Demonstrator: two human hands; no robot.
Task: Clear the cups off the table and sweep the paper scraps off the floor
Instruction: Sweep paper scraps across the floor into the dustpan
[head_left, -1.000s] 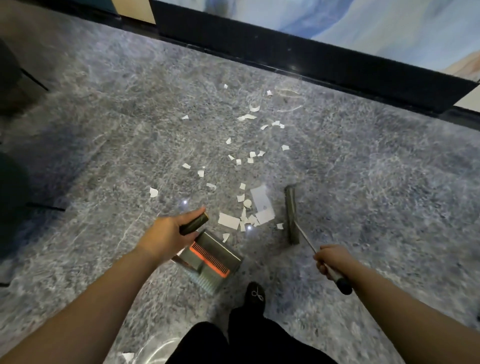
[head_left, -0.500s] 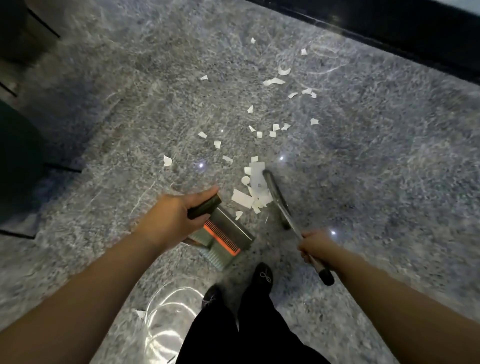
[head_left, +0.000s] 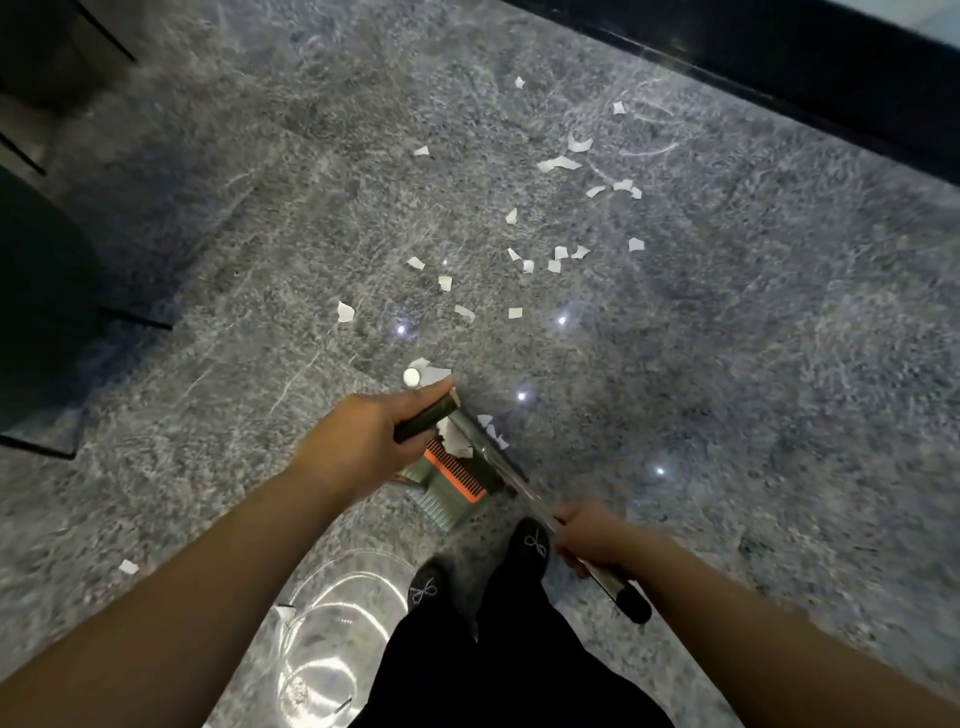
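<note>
My left hand (head_left: 363, 441) grips the dark handle of a grey dustpan (head_left: 449, 491) with an orange comb strip, set on the floor just ahead of my feet. My right hand (head_left: 592, 538) holds the thin metal handle of a broom (head_left: 498, 462), whose head lies against the dustpan's mouth. A few white scraps (head_left: 457, 441) sit in the pan, and others (head_left: 423, 375) lie just beyond it. Several more white paper scraps (head_left: 556, 260) are scattered over the grey stone floor farther out.
My black shoes (head_left: 530, 540) stand right behind the dustpan. A clear plastic bag (head_left: 332, 623) lies on the floor at my left foot. Dark furniture legs (head_left: 47, 291) stand at the left. A black skirting (head_left: 779, 67) runs along the far right.
The broom swept left and toward me, pushing the pile of larger scraps into the dustpan. My view tilted down and the far wall dropped out of sight.
</note>
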